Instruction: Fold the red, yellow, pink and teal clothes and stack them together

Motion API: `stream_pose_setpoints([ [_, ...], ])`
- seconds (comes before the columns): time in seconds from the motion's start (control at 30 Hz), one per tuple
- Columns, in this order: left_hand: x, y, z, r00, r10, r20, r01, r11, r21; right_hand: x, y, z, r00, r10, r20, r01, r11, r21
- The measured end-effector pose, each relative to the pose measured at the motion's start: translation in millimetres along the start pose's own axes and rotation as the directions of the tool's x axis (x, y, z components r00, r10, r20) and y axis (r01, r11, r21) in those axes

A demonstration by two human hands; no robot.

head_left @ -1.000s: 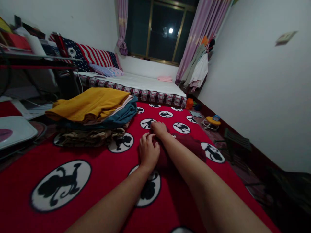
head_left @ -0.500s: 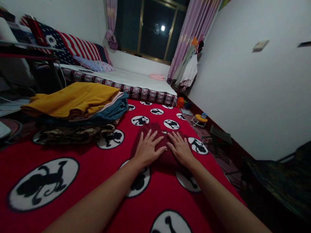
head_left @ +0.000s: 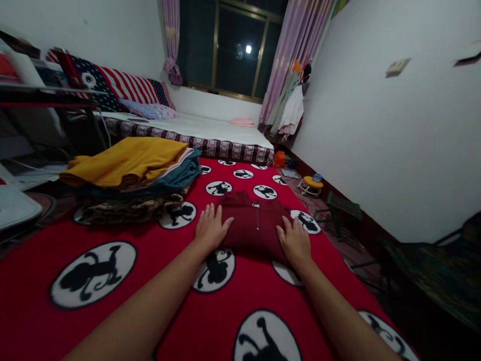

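A folded maroon garment with a short metal zipper lies on the red blanket, which has white ovals with black monkey figures. My left hand rests at the garment's left edge, fingers stretched out and thumb on the cloth. At the right edge lies my right hand, its fingers spread and touching the fabric. Neither hand grips anything. Left of the garment stands a pile of folded clothes, with a mustard yellow piece on top, a teal piece under it and a brown patterned piece at the bottom.
Beyond the blanket is a bed with a pale cover below the window. A cluttered desk stands at the left. Along the right wall are a yellow stool, a dark green folding stool and a dark patterned chair.
My hands have moved apart from the middle of the maroon garment to its left and right edges, uncovering the zipper. The camera view has shifted slightly.
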State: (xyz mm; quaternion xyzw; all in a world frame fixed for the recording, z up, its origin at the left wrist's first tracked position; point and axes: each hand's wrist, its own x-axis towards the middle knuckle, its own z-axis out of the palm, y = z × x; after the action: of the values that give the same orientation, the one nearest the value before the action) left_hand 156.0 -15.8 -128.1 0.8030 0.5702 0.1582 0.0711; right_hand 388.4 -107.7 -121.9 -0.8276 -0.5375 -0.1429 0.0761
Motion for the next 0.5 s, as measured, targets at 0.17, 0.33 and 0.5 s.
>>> stream_pose_setpoints([
  [0.17, -11.5, 1.9, -12.6, 0.984, 0.002, -0.177, 0.013, 0.996, 0.083, -11.7, 2.9, -5.2, 0.992, 0.066, -0.109, -0.064, 0.998, 0.024],
  [0.33, -17.2, 4.6, -32.0, 0.989, -0.093, -0.115, 0.1, 0.993, 0.059, -11.9, 6.0, -9.0, 0.984, 0.149, -0.095, -0.145, 0.988, 0.046],
  [0.5, -11.1, -1.1, -44.3, 0.984, -0.168, 0.067, 0.171, 0.985, -0.037, -4.0, 8.9, -12.4, 0.989, 0.148, -0.013, -0.143, 0.973, 0.183],
])
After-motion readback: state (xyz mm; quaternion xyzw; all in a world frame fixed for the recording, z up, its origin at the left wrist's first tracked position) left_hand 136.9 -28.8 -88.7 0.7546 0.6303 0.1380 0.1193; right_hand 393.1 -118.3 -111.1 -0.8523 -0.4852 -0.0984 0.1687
